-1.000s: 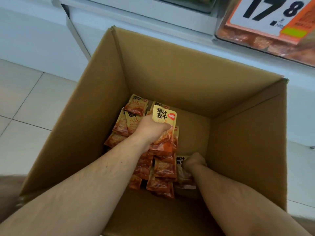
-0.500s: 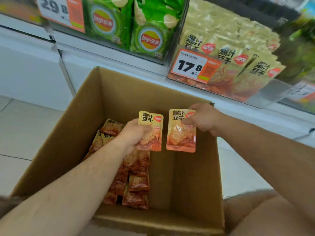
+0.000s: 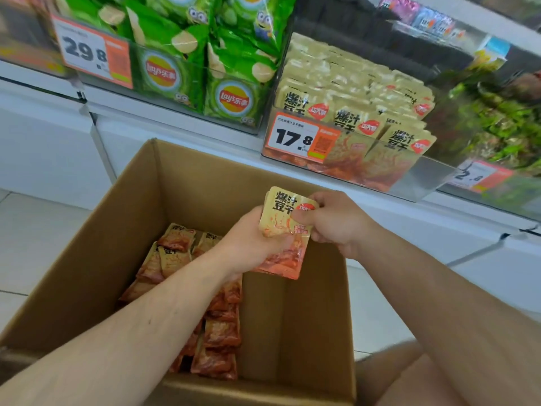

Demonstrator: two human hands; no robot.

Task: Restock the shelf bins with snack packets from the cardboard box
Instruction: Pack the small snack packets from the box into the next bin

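Packets (image 3: 285, 230) sit stacked between my two hands, above the box (image 3: 187, 183) — my left hand (image 3: 257, 244) curls round their left edge, my right hand (image 3: 330, 221) pinches the top right corner. They look light, soft and slick, likely to slide apart, so I'd grip the sealed edges. Their bin (image 3: 415, 177) is just beyond, far right — more packets lie in the box.

- Floor (image 3: 35, 244): pale tiles with dark grout lines. An open cardboard box (image 3: 96, 259) stands directly on it, just in front of the shelving.
- White shelf (image 3: 181, 118): carries clear bins. One bin (image 3: 421, 177), tagged 17.8, holds beige snack packets (image 3: 351, 118); the adjacent bin (image 3: 187, 95), tagged 29.8, holds green crisp bags (image 3: 234, 92).
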